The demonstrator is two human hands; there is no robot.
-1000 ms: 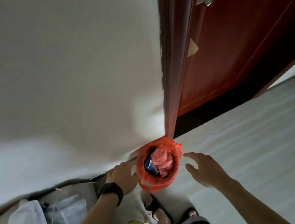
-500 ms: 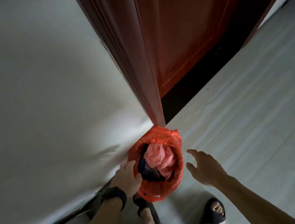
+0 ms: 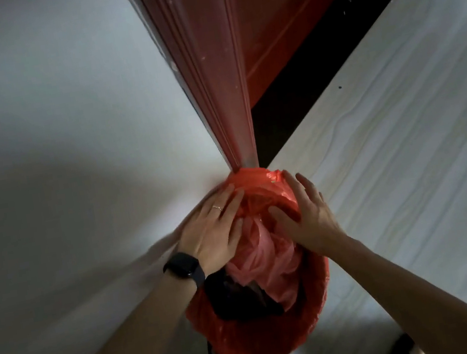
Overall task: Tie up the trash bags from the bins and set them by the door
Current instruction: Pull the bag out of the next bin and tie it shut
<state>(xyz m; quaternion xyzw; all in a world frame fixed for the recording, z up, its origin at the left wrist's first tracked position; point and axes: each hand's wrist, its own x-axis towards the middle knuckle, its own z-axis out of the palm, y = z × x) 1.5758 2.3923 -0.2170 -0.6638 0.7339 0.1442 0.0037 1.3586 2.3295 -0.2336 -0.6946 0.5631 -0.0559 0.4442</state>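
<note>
A red trash bag (image 3: 262,339) lines a bin on the floor, right at the foot of the red door frame (image 3: 220,86). Crumpled pink plastic (image 3: 269,266) and something dark (image 3: 234,297) lie inside it. My left hand (image 3: 213,232), with a black watch on the wrist, rests flat on the bag's far left rim. My right hand (image 3: 303,211) presses on the far right rim, thumb inside the opening. Both hands have fingers spread and neither closes around the plastic.
A white wall (image 3: 51,145) runs along the left. The red door (image 3: 270,16) stands behind the frame with a dark gap at its foot. Pale wood-grain floor (image 3: 404,132) spreads to the right. My sandalled feet show at the bottom edge.
I have leaned in closer over the bin. Both hands moved forward from beside the bag onto its far rim.
</note>
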